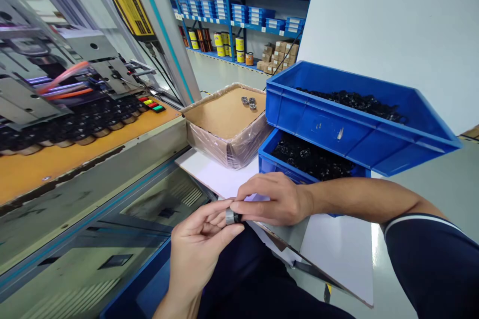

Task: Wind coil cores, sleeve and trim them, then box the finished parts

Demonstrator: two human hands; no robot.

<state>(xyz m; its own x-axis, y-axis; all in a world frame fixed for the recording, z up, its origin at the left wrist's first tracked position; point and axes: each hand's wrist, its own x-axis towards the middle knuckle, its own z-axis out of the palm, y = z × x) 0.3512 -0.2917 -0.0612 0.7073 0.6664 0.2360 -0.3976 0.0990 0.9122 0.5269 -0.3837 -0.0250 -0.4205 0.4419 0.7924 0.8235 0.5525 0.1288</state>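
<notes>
Between my two hands is a small grey metal stator core with a black plastic piece at its right side. My left hand is closed around the core, thumb below and fingers behind. From the right, my right hand pinches at the black piece with its fingertips partly hiding it. Whether the black piece is fully seated on the core cannot be made out. Both hands are over the near edge of a white board, above my lap.
A plastic-wrapped cardboard box holds several similar cores. An upper blue bin sits tilted over a lower blue bin, both with black parts. At left, a machine stands over rows of cores. Blue shelving is behind.
</notes>
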